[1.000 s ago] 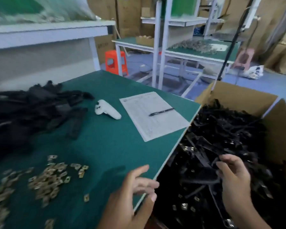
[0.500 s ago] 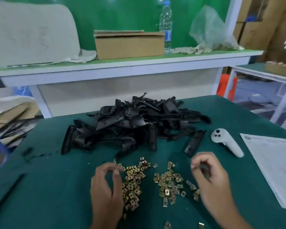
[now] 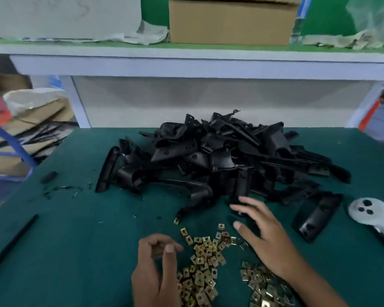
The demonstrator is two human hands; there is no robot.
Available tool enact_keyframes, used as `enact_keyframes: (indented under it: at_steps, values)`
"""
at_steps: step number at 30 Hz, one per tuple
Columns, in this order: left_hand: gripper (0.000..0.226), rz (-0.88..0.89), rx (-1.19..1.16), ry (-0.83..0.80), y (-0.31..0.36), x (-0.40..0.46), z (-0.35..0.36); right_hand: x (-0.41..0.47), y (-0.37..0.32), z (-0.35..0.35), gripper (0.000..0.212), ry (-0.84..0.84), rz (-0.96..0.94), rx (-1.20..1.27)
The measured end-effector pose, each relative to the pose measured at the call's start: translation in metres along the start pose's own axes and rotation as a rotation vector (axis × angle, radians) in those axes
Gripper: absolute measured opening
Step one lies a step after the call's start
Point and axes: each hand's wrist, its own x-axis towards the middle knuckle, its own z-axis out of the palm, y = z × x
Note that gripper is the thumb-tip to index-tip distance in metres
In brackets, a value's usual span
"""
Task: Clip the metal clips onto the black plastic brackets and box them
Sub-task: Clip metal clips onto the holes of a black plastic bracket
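A big heap of black plastic brackets [image 3: 222,156] lies in the middle of the green table [image 3: 75,240]. In front of it, gold metal clips [image 3: 203,262] are scattered in two patches near the table's front. My right hand [image 3: 262,235] reaches forward with spread, straight fingers, its fingertips at the near edge of the bracket heap; it holds nothing. My left hand [image 3: 155,271] hovers just left of the clips with loosely curled fingers and nothing visible in it. One single bracket [image 3: 317,216] lies apart at the right.
A white handheld controller [image 3: 372,216] lies at the right edge of the table. A black strip [image 3: 11,242] lies at the left front. Behind the table runs a white shelf with a cardboard box [image 3: 231,21]. Cardboard and bags stand at the left.
My view swung from the box of finished brackets at the right to the table. My right hand has opened and stretched forward to the bracket heap; my left hand stays beside the clips.
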Motion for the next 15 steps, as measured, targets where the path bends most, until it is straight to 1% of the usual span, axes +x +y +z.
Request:
enact_keyframes:
  at_steps: [4,6,8,11,13,15]
  values:
    - [0.015,-0.079,0.043,-0.061,0.004,0.003,-0.001,0.001,-0.001,0.002,0.037,0.02,-0.051,-0.056]
    - [0.014,-0.098,0.121,-0.12,0.007,0.002,-0.004,-0.001,-0.002,0.003,0.03,0.035,-0.058,-0.058]
    - [0.013,-0.074,0.267,-0.228,0.009,0.001,-0.006,-0.001,-0.004,0.004,0.025,0.035,-0.054,-0.06]
    - [0.021,-0.011,0.488,-0.381,0.009,-0.002,-0.005,-0.004,-0.002,0.005,0.02,0.057,-0.063,-0.048]
    - [0.026,0.054,0.568,-0.426,0.01,-0.002,-0.004,-0.007,0.0,0.005,0.016,0.088,-0.061,-0.032]
    - [0.024,0.085,0.585,-0.419,0.011,-0.003,-0.003,-0.009,0.001,0.004,0.013,0.115,-0.053,-0.012]
